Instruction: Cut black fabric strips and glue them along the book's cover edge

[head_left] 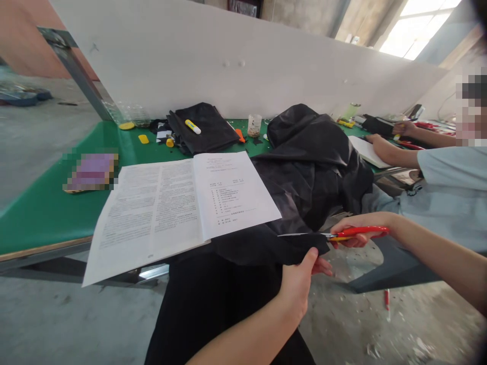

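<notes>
The left hand [300,281] pinches the near edge of the black cloth [304,177], thumb on top. The right hand [355,229] grips red-handled scissors [335,234], whose blades lie at that same edge of the cloth, just above the left thumb. The cloth spills off the green table [45,208] onto the person's lap. An open booklet [178,205] lies left of the cloth, overhanging the table edge. Behind the cloth, a folded black piece [207,129] carries a yellow-and-white marker [193,126]. Right of the cloth, a co-worker's arm [391,152] rests on the table.
</notes>
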Tool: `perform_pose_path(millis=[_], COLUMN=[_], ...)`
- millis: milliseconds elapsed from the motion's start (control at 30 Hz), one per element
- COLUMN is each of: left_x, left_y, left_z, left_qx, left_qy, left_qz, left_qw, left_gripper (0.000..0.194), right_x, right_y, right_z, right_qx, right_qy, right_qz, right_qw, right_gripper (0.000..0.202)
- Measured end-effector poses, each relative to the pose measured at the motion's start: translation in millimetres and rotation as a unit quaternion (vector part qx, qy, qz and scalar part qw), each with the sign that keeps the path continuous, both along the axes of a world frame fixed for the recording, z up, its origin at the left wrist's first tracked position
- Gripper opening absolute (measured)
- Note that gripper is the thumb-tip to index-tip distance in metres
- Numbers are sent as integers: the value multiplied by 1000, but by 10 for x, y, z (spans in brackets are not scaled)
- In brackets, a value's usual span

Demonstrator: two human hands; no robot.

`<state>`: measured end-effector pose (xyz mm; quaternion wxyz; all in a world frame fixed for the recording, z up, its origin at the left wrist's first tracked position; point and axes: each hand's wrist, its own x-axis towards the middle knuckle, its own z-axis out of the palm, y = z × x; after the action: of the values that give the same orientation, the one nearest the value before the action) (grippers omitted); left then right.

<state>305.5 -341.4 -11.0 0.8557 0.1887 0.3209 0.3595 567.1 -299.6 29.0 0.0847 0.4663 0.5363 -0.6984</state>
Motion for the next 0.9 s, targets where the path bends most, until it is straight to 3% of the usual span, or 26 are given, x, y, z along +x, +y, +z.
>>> perform_pose_path(millis=[100,333,433,567,767,900], left_x=[-9,-27,-31,-45,-84,-84], left_y=[11,22,8,8,48,45], left_z=[-8,-53,-39,3,34,21], left_qx=[4,11,14,17,28,25], left_qy=[-11,7,5,11,13,10], left_qz=[-2,0,-5,-4,-6,-9], left_qw=[1000,1000,1000,1000,999,1000], left_gripper=[32,33,32,33,37,40], right_x=[-55,-202,-193,-173,-273,-283], right_y=[48,140,121,91,-67,-179], right_z=[-8,93,145,170,256,302], right_qx=[-50,39,61,41,-20,-25], right_qy=[34,-40,-64,-43,41,22], right_qz=[-26,-5,-2,-5,-31,-45], right_qw=[998,998,996,998,998,998], right_gripper=[54,26,24,38,75,84])
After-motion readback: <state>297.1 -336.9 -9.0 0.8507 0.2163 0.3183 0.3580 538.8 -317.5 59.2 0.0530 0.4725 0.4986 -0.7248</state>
